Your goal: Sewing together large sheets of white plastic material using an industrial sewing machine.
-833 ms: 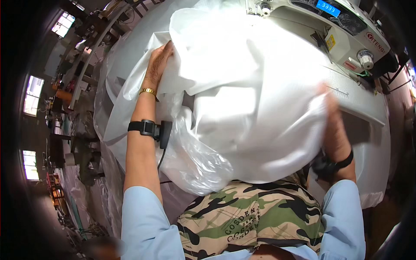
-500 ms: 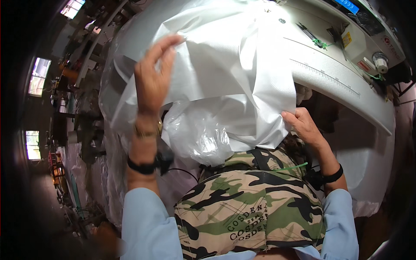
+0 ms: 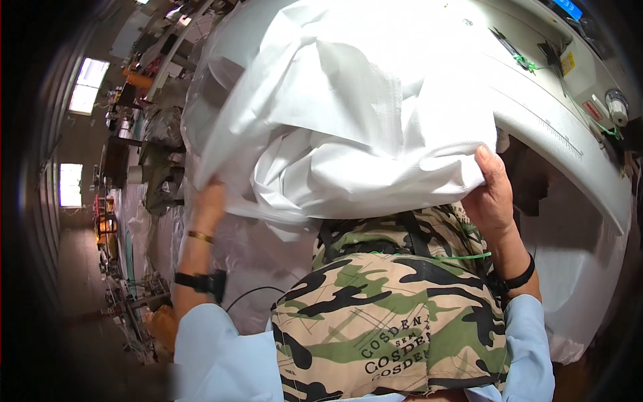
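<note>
A large white woven sack (image 3: pixel 348 127) lies bunched over the white machine table (image 3: pixel 556 134) in front of me. My right hand (image 3: pixel 492 194) grips the sack's lower right edge, thumb on top. My left hand (image 3: pixel 207 201) is under the sack's lower left fold, its fingers hidden by the fabric; only the wrist with a gold bracelet and a black watch shows. A camouflage apron (image 3: pixel 382 315) covers my front below the sack.
A sewing machine head with a small blue display (image 3: pixel 569 8) and green thread (image 3: pixel 536 65) stands at the far right of the table. Clear plastic sheeting (image 3: pixel 248 261) hangs below the sack on the left. Cluttered workbenches and windows (image 3: pixel 87 94) line the left side.
My left hand dropped from the sack's upper left edge to beneath its lower left fold. The right hand rose a little with the sack's right edge, and the sack spread lower.
</note>
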A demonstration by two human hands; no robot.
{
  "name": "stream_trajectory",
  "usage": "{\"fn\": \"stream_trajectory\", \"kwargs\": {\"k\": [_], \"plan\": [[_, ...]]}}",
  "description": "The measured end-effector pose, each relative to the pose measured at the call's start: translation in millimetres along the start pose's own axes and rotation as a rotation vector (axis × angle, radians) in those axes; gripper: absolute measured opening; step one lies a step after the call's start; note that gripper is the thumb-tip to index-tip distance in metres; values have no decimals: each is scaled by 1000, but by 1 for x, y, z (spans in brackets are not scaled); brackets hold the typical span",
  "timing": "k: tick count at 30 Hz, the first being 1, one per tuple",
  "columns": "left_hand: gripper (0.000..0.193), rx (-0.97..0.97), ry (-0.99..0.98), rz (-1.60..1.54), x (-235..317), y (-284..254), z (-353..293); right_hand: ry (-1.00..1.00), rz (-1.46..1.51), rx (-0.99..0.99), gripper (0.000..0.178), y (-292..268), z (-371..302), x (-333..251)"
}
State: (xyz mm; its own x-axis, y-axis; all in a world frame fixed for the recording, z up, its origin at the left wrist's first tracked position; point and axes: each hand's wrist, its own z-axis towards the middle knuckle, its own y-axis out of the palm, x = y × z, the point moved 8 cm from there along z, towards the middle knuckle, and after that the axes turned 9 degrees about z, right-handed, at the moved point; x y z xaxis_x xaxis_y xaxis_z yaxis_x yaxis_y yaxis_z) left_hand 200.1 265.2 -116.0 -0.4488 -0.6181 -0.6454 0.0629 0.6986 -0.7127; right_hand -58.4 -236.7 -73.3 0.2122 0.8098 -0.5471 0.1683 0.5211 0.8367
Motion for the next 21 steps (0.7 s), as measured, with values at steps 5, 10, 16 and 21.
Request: {"fn": "stream_trajectory", "kwargs": {"k": [5,10,16,21], "plan": [[36,572,-622,148,-205,-148,-31,19,-25,-7,44,-8,-1,3],[21,494,18,-236,-28,-212,-36,35,-16,-5,47,-10,-3,7],[48,312,292,-589,165,-103,-32,34,-6,-39,47,-3,-10,0],[50,-18,-222,-644,105,76,4,-56,131,49,48,-5,-22,-22]]}}
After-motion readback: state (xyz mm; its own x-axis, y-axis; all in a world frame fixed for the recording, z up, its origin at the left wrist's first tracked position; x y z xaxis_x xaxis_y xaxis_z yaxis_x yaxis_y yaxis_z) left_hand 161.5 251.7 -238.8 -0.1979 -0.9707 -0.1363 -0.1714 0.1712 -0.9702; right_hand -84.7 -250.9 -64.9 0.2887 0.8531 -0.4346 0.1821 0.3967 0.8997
